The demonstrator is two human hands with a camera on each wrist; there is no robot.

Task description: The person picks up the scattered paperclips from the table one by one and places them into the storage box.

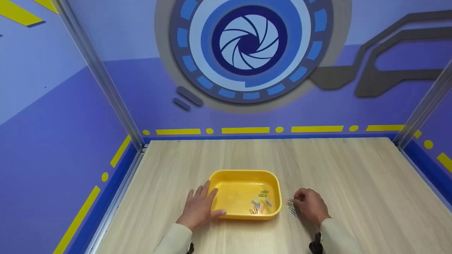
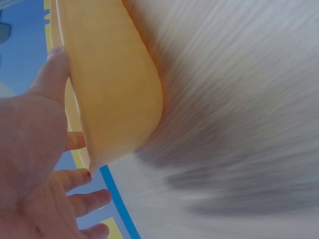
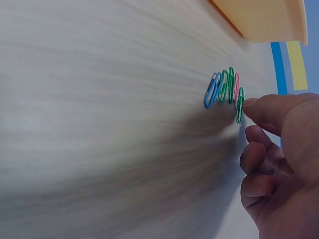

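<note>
A yellow plastic tray [image 1: 243, 216] stands on the table, with several coloured paper clips [image 1: 265, 203] in its right part. My left hand [image 1: 198, 209] rests on the tray's left end, fingers spread and fairly straight, the thumb on the front rim. In the left wrist view the thumb [image 2: 54, 74] lies along the rim. Right of the tray, my right hand [image 1: 310, 205] pinches a green paper clip [image 3: 239, 105] at the end of a short row of clips. Blue, green and pink paper clips [image 3: 224, 85] lie side by side in that row.
The wooden table [image 1: 367, 190] runs back to a purple-blue printed wall [image 1: 134, 91]. Metal profiles [image 1: 102, 74] edge the side walls. Dark bands show at both wrists, below light sleeves [image 1: 176, 238].
</note>
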